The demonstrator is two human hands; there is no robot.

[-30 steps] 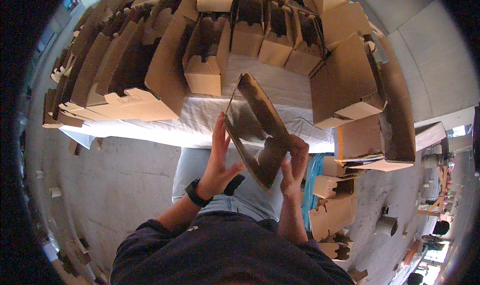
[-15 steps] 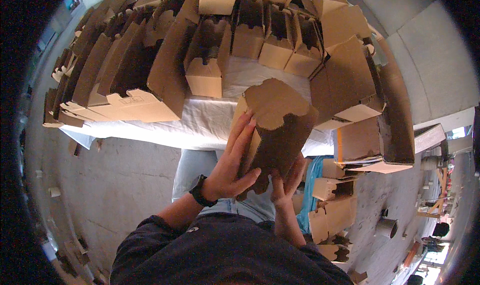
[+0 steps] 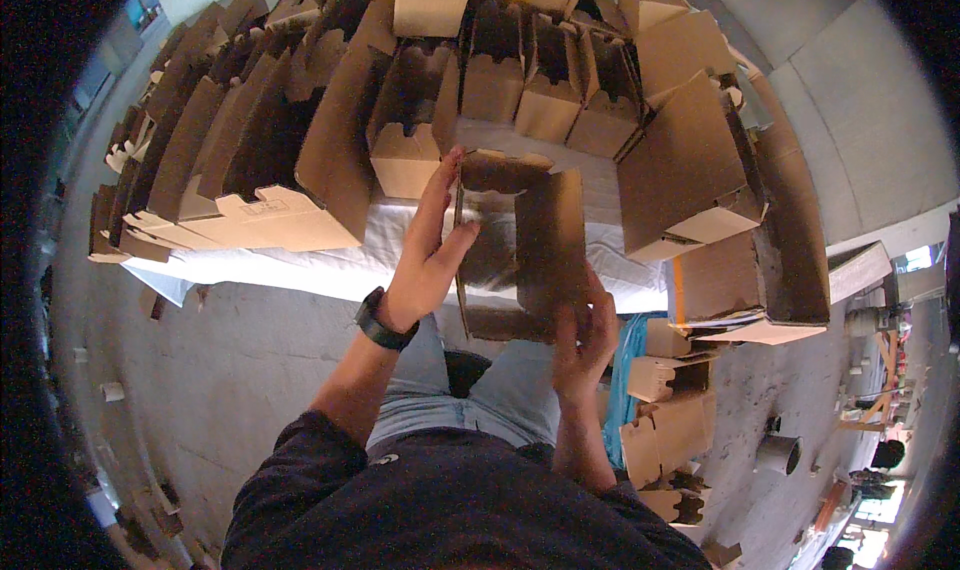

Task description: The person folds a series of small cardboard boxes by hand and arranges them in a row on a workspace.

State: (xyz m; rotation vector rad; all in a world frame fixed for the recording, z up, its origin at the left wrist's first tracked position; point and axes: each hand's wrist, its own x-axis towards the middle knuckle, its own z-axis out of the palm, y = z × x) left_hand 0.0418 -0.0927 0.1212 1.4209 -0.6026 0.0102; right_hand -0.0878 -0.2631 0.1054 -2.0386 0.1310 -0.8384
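An open-topped cardboard box is held over the near edge of the cloth-covered table, its inside turned up toward me. My left hand lies along the box's left wall, fingers stretched up the outside and thumb at the rim. A dark watch sits on that wrist. At the near right corner, my right hand grips the box wall, with some of its fingers hidden behind the cardboard. Light brown walls frame a shaded bottom, and the far end has a shaped edge.
Several open cardboard boxes stand upright at the left and back of the white cloth. Larger boxes rise on the right. Below them are a blue plastic sheet and more cardboard. A grey pipe piece lies on the floor.
The box has been tipped so its open inside now faces up, where flaps and an outer side showed before. My left hand has moved left and farther away along its wall.
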